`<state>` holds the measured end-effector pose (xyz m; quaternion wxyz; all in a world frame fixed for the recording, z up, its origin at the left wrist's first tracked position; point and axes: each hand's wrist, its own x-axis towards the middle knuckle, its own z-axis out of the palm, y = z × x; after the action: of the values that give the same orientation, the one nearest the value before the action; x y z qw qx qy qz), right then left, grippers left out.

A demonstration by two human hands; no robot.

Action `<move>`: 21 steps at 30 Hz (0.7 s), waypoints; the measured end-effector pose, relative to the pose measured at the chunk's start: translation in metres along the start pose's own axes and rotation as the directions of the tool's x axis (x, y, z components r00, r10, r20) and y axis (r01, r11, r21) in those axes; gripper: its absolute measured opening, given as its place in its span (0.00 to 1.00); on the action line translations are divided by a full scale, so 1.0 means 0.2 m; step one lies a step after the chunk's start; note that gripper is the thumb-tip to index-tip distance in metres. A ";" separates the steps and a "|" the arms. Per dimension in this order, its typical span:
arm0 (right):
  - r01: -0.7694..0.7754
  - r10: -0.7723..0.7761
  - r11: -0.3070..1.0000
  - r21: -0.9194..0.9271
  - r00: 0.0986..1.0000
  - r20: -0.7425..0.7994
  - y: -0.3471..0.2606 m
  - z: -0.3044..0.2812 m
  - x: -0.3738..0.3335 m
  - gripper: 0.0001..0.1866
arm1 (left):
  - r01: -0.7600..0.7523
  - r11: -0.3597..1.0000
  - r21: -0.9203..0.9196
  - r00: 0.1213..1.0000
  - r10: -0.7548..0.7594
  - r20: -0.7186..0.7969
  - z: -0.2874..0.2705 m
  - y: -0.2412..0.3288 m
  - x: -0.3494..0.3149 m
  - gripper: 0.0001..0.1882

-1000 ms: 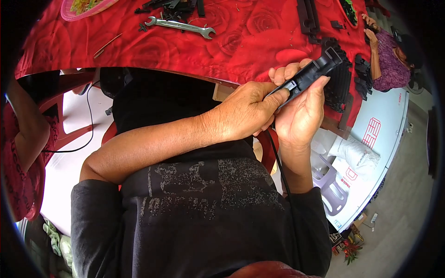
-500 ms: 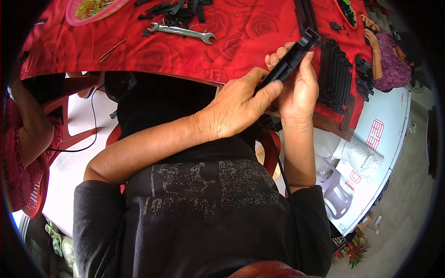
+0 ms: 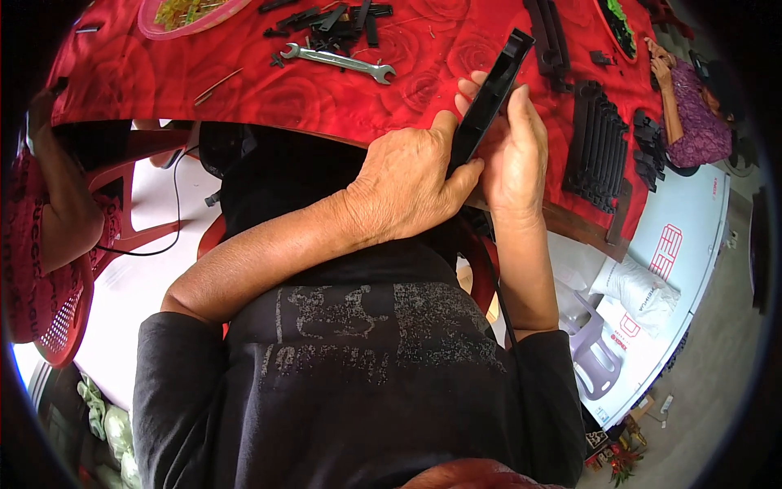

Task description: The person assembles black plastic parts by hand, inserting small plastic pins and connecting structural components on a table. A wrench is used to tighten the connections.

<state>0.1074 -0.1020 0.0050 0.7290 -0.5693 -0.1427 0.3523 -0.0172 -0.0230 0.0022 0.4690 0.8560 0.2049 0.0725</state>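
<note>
A long, narrow black plastic part (image 3: 490, 96) with a channel along its length tilts up and away over the table's front edge. Its lower end is gripped by my left hand (image 3: 407, 181), thumb on one side and fingers on the other. My right hand (image 3: 516, 167) is cupped open beside and behind the part. Its thumb points upward, apart from the part, and its fingertips show on the far side. Whether the right palm touches the part is hidden.
A red rose-patterned cloth covers the table (image 3: 269, 98). On it lie an open-ended wrench (image 3: 338, 62), loose black pieces (image 3: 330, 24), a pink basket (image 3: 191, 31) and a row of black parts (image 3: 599, 147). Other people sit at left (image 3: 61, 220) and far right (image 3: 696, 114).
The black part has turned more upright and moved slightly left. My right thumb has come away from it and the right fingers have loosened. My left hand keeps its grip.
</note>
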 end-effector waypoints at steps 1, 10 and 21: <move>0.010 -0.012 0.998 -0.065 0.999 -0.032 -0.01 0.03 -0.02 0.25 | 0.010 0.997 -0.077 1.000 -0.010 -0.006 0.00 -0.01 0.00 0.23; 0.025 -0.018 0.989 -0.147 0.999 0.050 0.02 0.00 -0.06 0.22 | -0.024 0.977 -0.211 0.999 0.032 0.032 0.00 -0.03 0.01 0.24; 0.122 -0.095 0.912 -0.391 0.992 0.086 -0.03 -0.17 -0.02 0.25 | -0.177 0.893 0.413 0.911 0.307 -0.274 -0.39 -0.30 0.04 0.08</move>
<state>0.1270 -0.1310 0.0004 0.6125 -0.6841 -0.2658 0.2935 -0.0506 0.0687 -0.0056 0.2403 0.9246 0.1813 0.2335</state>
